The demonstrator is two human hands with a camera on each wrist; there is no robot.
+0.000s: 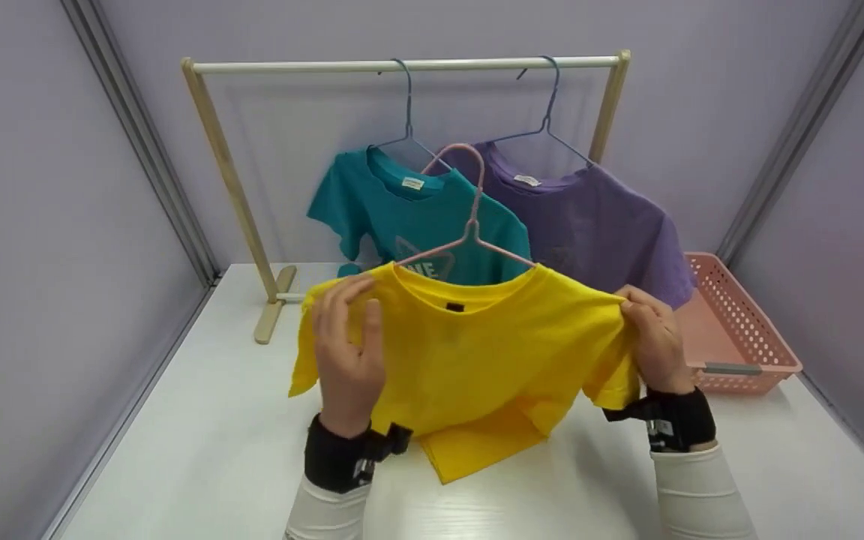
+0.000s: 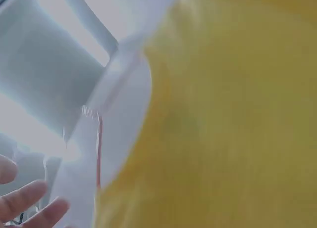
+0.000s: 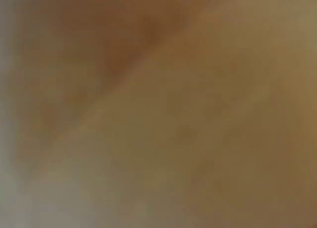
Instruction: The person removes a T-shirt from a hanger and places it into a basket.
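Note:
A yellow T-shirt (image 1: 477,352) hangs on a pink hanger (image 1: 471,234), whose arms go into the neck opening while its hook stands up above. My right hand (image 1: 655,341) pinches the shirt's right-side sleeve near the shoulder. On the other side my left hand (image 1: 348,360) is raised in front of the left sleeve, fingers loosely extended and thumb apart. In the left wrist view its fingers (image 2: 25,201) show beside the yellow cloth (image 2: 223,119), holding nothing. Blurred yellowish cloth (image 3: 198,129) fills most of the right wrist view.
Behind stands a rack with a white rail (image 1: 289,67) and wooden legs. A teal T-shirt (image 1: 372,195) and a purple T-shirt (image 1: 604,217) hang from it on blue hangers. A pink basket (image 1: 747,315) sits at right on the white table (image 1: 199,427).

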